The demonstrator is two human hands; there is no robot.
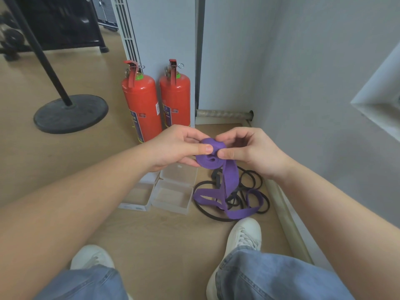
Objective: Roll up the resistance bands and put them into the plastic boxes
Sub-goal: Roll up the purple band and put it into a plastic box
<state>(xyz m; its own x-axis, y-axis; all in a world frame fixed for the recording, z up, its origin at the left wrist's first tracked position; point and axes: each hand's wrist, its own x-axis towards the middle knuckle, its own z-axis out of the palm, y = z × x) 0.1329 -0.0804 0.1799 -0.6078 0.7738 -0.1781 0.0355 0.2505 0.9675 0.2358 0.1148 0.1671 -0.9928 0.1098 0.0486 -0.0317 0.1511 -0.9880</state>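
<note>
- Your left hand [175,146] grips the started roll [206,162] of the purple band [229,180] from its 9 o'clock side, with the thumb pressed on the face of the coil.
- Your right hand [249,152] pinches the same roll from its 3 o'clock side, thumb tip against the coil.
- The roll is held in the air between both hands. The unrolled tail hangs toward 5 o'clock and lies in loops on the floor.
- Those loops lie across the black bands [256,180], which are tangled on the floor at 5 o'clock from the roll.
- Two clear plastic boxes [171,210] sit open on the floor, side by side, at 7 o'clock from the roll. Both appear empty.
- Risk: the coil looks loose and uneven, and it may spring open if either pinch slackens.
- Risk: the tail may drag the black bands upward as you wind, because the two are interlaced.
- Risk: a slack roll may end up too bulky for a box, so wind it tightly.
- Risk: your right shoe [244,237] is just beside the lowest loop, and a step could trap it.
</note>
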